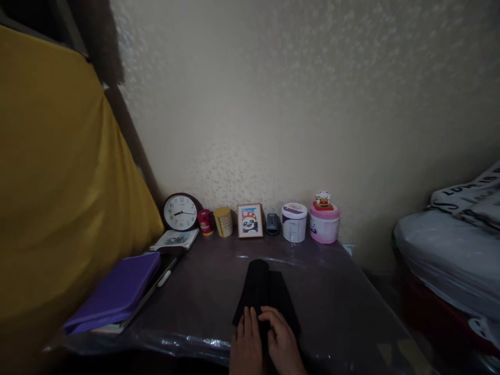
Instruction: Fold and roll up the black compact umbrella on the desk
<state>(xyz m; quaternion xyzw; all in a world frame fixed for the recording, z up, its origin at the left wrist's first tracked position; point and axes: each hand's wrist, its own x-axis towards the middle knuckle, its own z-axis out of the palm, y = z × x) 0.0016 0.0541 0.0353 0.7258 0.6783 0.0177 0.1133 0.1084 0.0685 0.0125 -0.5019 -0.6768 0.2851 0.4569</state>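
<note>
A black sheet (282, 299), perhaps cloth or a thin mat, lies on the plastic-covered table (195, 291). Its left part is curled into a roll (256, 284) pointing away from me, while a flat strip stays on the right. My left hand (246, 344) rests on the near left side of the roll, fingers stretched out and side by side. Bent fingers of my right hand (282, 344) close over the near right side of the roll. The near end of the sheet is hidden under both hands.
Along the wall stand a clock (180, 212), a red can (205, 223), a yellow-lidded tin (223, 222), a framed panda picture (250, 221), a dark blue device (272, 224), a white tub (294, 224) and a pink tub (324, 226) bearing a cat figurine (323, 200). A purple folder (117, 289) lies left.
</note>
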